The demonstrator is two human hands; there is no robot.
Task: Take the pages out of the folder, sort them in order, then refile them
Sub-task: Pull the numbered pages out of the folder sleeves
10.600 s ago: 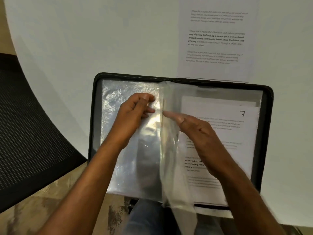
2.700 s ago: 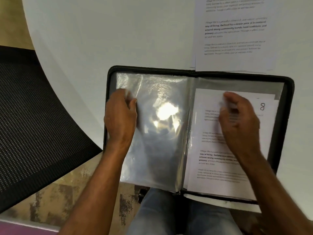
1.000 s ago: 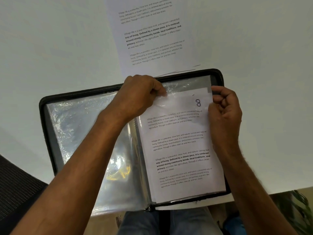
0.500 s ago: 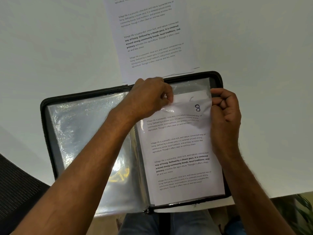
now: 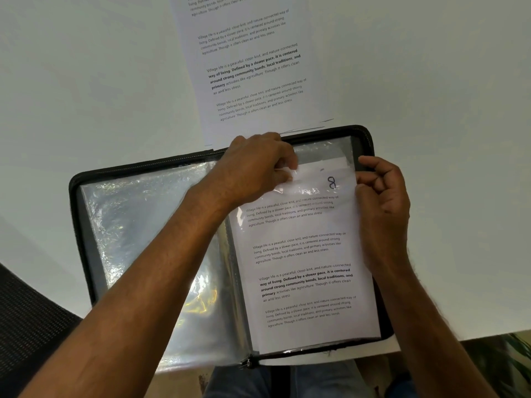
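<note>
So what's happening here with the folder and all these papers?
A person has a zip folder open on a white table. Both hands, left hand and right hand, pinch the top of the clear sleeve holding the page marked 8. Loose printed pages lie on the table just beyond the folder.

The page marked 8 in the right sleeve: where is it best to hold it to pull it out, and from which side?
Probably by the top edge of the page marked 8, coming from the far side of the folder. The clear sleeve seems to open only there, and the left hand and right hand already pinch at that edge.
</note>
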